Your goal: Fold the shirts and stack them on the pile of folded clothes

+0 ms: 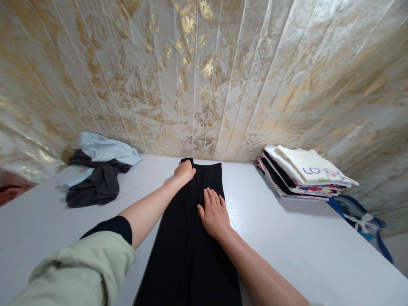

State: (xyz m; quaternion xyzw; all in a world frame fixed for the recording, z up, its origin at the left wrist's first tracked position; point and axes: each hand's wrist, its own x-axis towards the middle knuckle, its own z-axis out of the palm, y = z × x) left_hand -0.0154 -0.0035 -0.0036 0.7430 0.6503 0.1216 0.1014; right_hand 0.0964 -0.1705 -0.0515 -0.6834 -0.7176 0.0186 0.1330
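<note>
A long black garment point(191, 255) lies stretched lengthwise down the middle of the white table point(287, 246), its far end near the wall. My left hand point(185, 171) reaches to that far end, its fingers curled onto the cloth's far left corner. My right hand point(214, 212) lies flat on the garment's middle with the fingers stretched out and together, palm down.
A heap of unfolded clothes, pale blue point(106, 151) over dark grey point(95, 185), lies at the back left. At the back right stands a stack of folded clothes point(302, 172), a white printed top uppermost. A blue patterned bag point(363, 221) sits beyond the table's right edge. A gold-patterned wall point(204, 76) closes the back.
</note>
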